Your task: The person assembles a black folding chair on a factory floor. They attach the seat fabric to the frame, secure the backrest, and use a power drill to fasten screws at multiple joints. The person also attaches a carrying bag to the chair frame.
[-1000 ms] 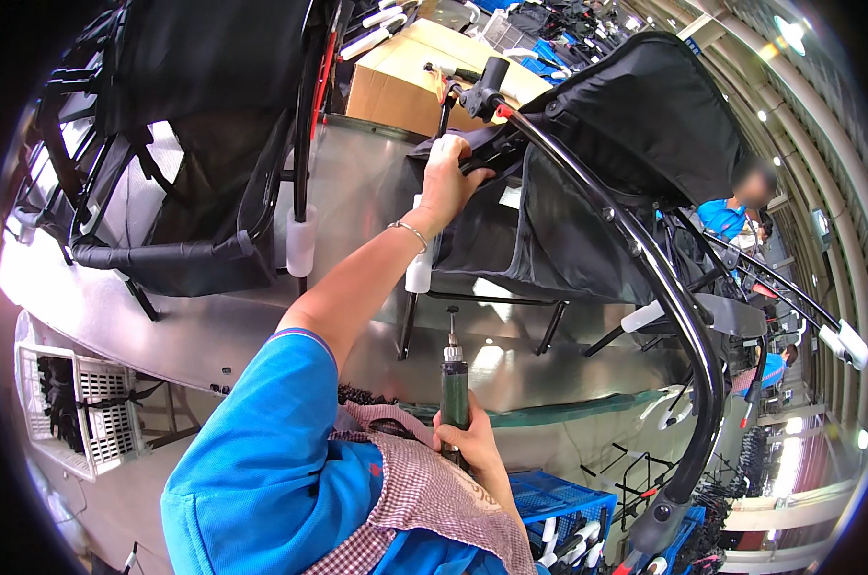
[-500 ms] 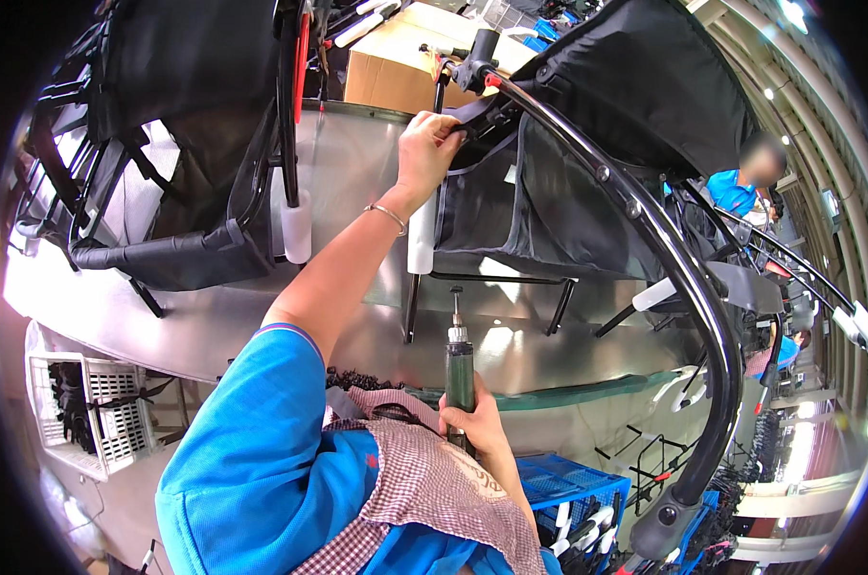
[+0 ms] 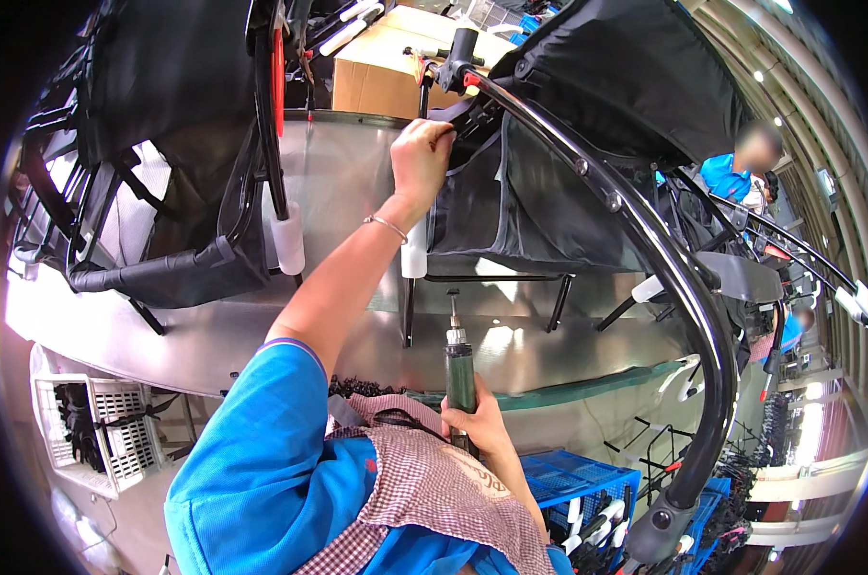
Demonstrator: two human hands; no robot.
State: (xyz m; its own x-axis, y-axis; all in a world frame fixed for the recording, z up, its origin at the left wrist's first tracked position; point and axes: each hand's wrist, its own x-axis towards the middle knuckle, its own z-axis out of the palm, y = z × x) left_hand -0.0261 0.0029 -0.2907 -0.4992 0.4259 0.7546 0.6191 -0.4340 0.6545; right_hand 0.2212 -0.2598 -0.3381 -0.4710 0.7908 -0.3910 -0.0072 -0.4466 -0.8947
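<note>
My left hand (image 3: 422,163) reaches forward with fingers closed at the edge of black fabric (image 3: 465,132) on a stroller-like frame, just under a dark joint piece (image 3: 458,59). What exactly lies between the fingertips is hidden. Close to my body, my right hand (image 3: 480,420) is wrapped round a green electric screwdriver (image 3: 460,376). The tool points up and away from me, with a small dark flat-topped piece (image 3: 453,293) at its tip. A curved black tube (image 3: 678,283) arches from the joint piece down the right side.
Another black fabric frame (image 3: 180,249) stands at left on the metal table (image 3: 348,316). Behind is a cardboard box (image 3: 367,88). A white crate (image 3: 118,422) sits lower left, blue crates (image 3: 573,474) lower right. A person in blue (image 3: 726,177) is at far right.
The view has shifted slightly. My left hand stays at the fabric edge, with its fingers curled a little more. My right hand keeps the screwdriver in nearly the same place.
</note>
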